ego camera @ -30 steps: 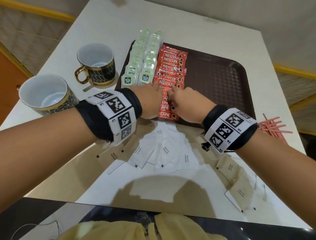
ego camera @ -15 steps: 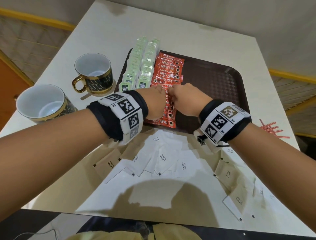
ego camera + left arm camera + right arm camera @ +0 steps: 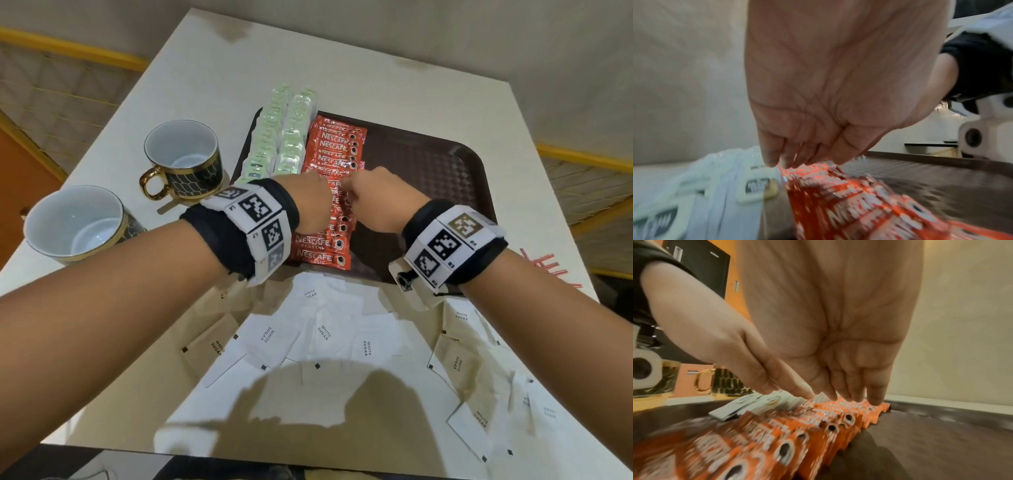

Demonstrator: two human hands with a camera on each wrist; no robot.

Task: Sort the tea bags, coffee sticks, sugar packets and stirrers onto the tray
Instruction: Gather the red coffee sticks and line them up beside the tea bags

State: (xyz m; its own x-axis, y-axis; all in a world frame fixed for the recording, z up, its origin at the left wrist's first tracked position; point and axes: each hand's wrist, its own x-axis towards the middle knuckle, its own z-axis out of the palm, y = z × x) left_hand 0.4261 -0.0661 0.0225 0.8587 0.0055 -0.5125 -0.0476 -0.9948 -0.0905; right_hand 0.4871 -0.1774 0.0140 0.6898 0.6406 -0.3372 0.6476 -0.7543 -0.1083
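A brown tray (image 3: pixel 428 164) lies on the white table. Two rows of green tea bags (image 3: pixel 284 137) fill its left edge. Beside them runs a row of overlapping red coffee sticks (image 3: pixel 329 150). My left hand (image 3: pixel 310 205) and right hand (image 3: pixel 371 192) meet over the middle of that row. In the left wrist view my left hand (image 3: pixel 803 160) touches the coffee sticks (image 3: pixel 849 203) with straight fingers. In the right wrist view my right hand (image 3: pixel 849 395) presses straight fingertips on the coffee sticks (image 3: pixel 797 434). White sugar packets (image 3: pixel 325 332) lie loose in front of the tray. Red stirrers (image 3: pixel 548 270) lie at the right.
Two black-and-gold cups (image 3: pixel 185 161) (image 3: pixel 75 222) stand left of the tray. The right half of the tray (image 3: pixel 931 434) is bare. Sugar packets spread toward the table's near right corner. The table's front edge is close below my arms.
Both hands have slid farther along the row of coffee sticks, away from me, with fingertips staying on the sticks. The near sticks now show behind my wrists.
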